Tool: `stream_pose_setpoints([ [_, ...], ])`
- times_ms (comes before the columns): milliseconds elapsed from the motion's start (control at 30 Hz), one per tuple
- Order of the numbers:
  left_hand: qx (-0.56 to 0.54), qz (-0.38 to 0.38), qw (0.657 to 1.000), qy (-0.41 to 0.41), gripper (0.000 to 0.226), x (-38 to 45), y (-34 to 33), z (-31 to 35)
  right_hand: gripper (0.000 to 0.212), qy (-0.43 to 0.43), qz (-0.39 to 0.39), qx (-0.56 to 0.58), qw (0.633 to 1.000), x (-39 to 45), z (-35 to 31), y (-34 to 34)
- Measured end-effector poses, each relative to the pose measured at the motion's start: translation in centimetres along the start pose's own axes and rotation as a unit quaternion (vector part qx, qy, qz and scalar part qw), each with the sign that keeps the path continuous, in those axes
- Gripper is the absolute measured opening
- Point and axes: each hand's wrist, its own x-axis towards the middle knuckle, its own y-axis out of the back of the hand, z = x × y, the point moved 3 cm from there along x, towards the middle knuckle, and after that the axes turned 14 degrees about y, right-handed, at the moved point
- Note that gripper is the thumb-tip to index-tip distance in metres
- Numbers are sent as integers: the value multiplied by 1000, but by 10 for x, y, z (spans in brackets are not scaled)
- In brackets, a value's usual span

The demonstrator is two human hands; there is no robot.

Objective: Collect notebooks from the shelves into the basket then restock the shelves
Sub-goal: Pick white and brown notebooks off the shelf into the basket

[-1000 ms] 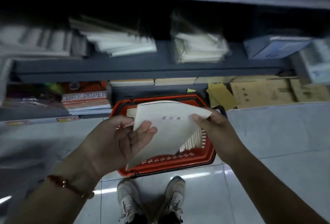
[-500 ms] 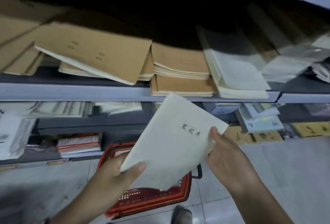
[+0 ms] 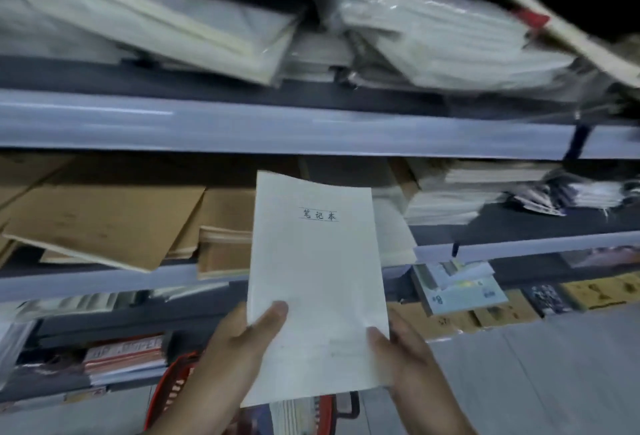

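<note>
Hands: two bare hands, both on one notebook.
Held notebook: one thin white paper-covered notebook, upright, cover facing the camera, raised in front of the middle shelf.
Left hand: grips the notebook's lower left edge, thumb pressed flat on the cover, fingers hidden behind it.
Right hand: holds the lower right corner, thumb on the cover's edge, fingers curled behind.
Position to grip: the notebook rises above both hands; its top edge, slightly curled, stands free.
Writing: a small printed label of three Chinese characters, 笔记本, underlined, high on the cover.
Basket: one red plastic basket on the floor below the hands, more white notebooks showing inside under the held one; their number cannot be told.
Shelves: three grey metal shelf edges in view, the top one blurred.
Brown stock: brown card-covered notebooks piled on the middle shelf, left of the held one.
White stock: plastic-wrapped white packs on the top shelf.
</note>
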Motion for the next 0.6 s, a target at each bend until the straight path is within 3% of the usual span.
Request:
stream_pose_setpoints([
  [67,46,27,996,-66,36,7,-23,17,20,20,33,-36,999,19,-18,15],
  [133,117,91,979,-137,60,13,-36,30,24,21,61,-61,996,43,-35,28],
  [167,189,136,955,-184,69,14,-40,38,24,15,67,-67,995,56,-42,34],
  [200,300,180,904,-244,69,16,-43,44,23,6,63,-64,996,69,-48,38],
  [267,503,195,777,-325,61,29,-51,48,18,-25,60,-35,997,91,-56,46],
  [433,703,140,615,-328,58,76,-63,48,15,-48,33,-21,998,119,-66,57],
  [500,727,146,580,-337,52,90,-64,47,16,-50,29,-29,998,124,-67,59],
  [600,729,144,570,-351,47,97,-67,41,24,-20,12,-100,995,127,-71,62],
])
